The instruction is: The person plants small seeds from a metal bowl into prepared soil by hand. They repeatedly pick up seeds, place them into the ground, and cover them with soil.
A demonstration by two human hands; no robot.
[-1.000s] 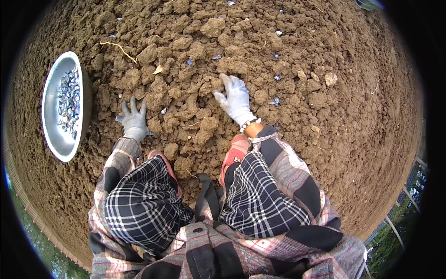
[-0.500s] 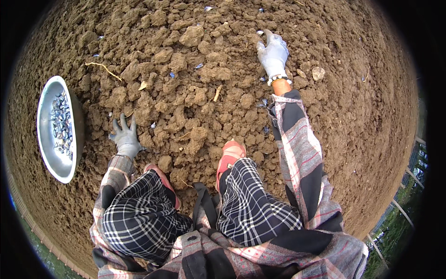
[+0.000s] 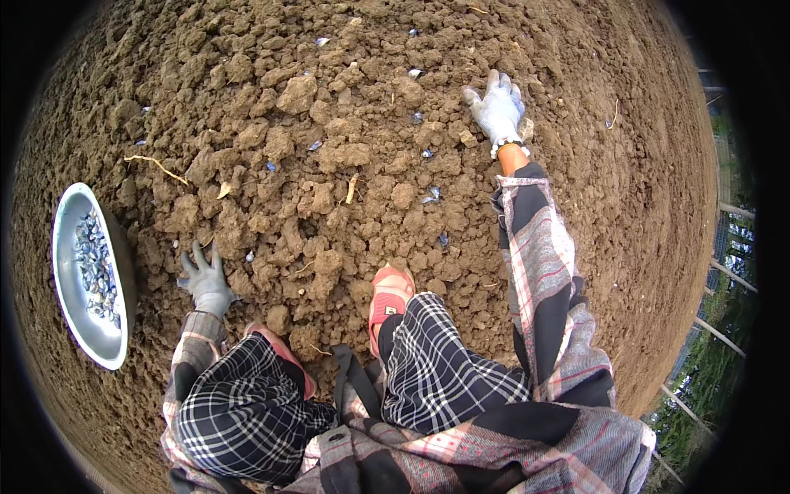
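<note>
Brown, clodded soil (image 3: 634, 206) fills most of the head view, and both of the person's hands, in pale gloves, reach down to it. The left hand (image 3: 207, 281) lies on the clods with its fingers fanned apart, grasping nothing that shows; just right of it sits a small whitish piece (image 3: 250, 256). To its left, apart from it, a silvery metal bowl (image 3: 69, 267) rests on the ground, holding a heap of small dark-blue and pale pieces (image 3: 97, 267). The right hand (image 3: 497, 109) is stretched far forward, its fingers extended and its thumb held away from them; whether anything lies beneath the palm cannot be told. A beaded bracelet (image 3: 508, 151) circles that wrist, and a pale stone (image 3: 526, 129) shows just beside it. Similar blue bits are scattered over the soil between the hands and beyond, one bluish cluster (image 3: 432, 196) lying left of the right forearm. A thin root (image 3: 156, 167) and a yellowish leaf (image 3: 225, 190) lie ahead of the left hand. Nearer the body are two pinkish-red shoes (image 3: 387, 309), checked trousers (image 3: 444, 370) and plaid sleeves (image 3: 539, 263).
</note>
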